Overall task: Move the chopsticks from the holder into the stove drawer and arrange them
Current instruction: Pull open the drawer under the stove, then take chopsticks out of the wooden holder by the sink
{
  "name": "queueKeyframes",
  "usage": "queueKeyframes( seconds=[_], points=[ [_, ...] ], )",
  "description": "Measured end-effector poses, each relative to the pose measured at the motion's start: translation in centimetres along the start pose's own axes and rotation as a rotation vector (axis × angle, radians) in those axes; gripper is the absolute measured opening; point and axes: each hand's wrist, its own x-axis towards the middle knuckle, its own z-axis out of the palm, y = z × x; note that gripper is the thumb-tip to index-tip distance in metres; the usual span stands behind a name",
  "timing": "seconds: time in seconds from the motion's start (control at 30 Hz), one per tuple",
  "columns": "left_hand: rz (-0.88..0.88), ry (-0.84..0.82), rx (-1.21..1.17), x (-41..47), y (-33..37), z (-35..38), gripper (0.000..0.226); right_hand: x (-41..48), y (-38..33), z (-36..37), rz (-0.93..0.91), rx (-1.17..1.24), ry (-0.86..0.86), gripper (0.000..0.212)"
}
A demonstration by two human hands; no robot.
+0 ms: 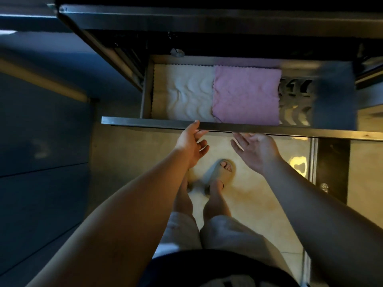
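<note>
chopsticks and holder i cannot see, drawer (207, 125) stands open on stiff, smooth metal, so i judge its front edge the best hold, left hand (191, 145) and right hand (256, 151) both empty, loose.

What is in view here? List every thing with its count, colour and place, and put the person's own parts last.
drawer: one, steel, pulled open under the stove
white cloth: one, cream-white, left part of the drawer floor
pink cloth: one, pink, middle of the drawer, beside the white cloth
slipper: one clearly seen, pale, on the floor below the drawer
floor: beige tile, under the person
chopsticks and holder: none in view
left hand: open, fingers at the drawer's front edge
right hand: open, empty, just below the front edge
</note>
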Motion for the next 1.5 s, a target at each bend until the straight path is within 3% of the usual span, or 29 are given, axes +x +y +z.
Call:
queueKeyframes(
  seconds=[0.17, 0.27, 0.37, 0.5, 0.6, 0.7, 0.8, 0.9, 1.1, 1.3, 1.4, 1.5],
  points=[
    [-0.09, 0.005, 0.023, -2.3, -1.7, -1.4, 0.055, -2.3, 1.6, -1.2, 0.047, -0.03, 0.091, 0.035],
    [-0.107, -0.009, -0.005, -3.3, -2.4, -2.0, 0.051, -3.6, 2.1, -1.5, 0.06, -0.067, 0.101, 0.041],
    [-0.125, -0.021, -0.015, -3.8, -1.9, -2.1, 0.048, -4.2, 1.5, -0.6, 0.088, -0.089, 0.146, 0.029],
    [-0.06, 0.037, 0.233, -5.4, -1.4, -2.8, 0.044, -4.9, 0.8, -0.1, 0.137, -0.182, 0.193, 0.033],
    [-0.038, 0.058, 0.324, -7.9, -1.7, -4.8, 0.045, -6.9, 0.7, 1.8, 0.206, -0.41, 0.195, 0.035],
    [0.022, 0.104, 0.348, -10.7, -1.9, -7.3, 0.043, -9.4, 1.3, 5.0, 0.202, -0.611, 0.074, 0.025],
    [0.215, 0.226, 0.523, -13.7, -2.0, -9.8, 0.032, -11.7, 2.4, 8.2, 0.137, -0.927, -0.038, 0.02],
    [0.405, 0.352, 0.649, -16.1, -2.3, -13.0, 0.021, -13.7, 3.5, 11.2, -0.054, -1.264, -0.203, 0.016],
    [0.691, 0.654, 0.785, -22.3, -5.3, -18.0, 0.016, -17.4, 6.2, 16.9, -0.453, -1.985, -0.765, 0.018],
    [0.731, 1.005, 0.773, -26.5, -9.5, -22.8, 0.024, -22.1, 11.7, 21.7, -0.841, -2.337, -1.178, 0.038],
    [0.734, 1.143, 0.709, -28.3, -11.4, -25.6, 0.031, -24.4, 15.9, 23.0, -1.054, -2.37, -1.35, 0.047],
    [0.693, 1.26, 0.664, -30.0, -13.3, -29.4, 0.041, -26.8, 20.8, 23.8, -1.138, -2.379, -1.47, 0.054]
  ],
)
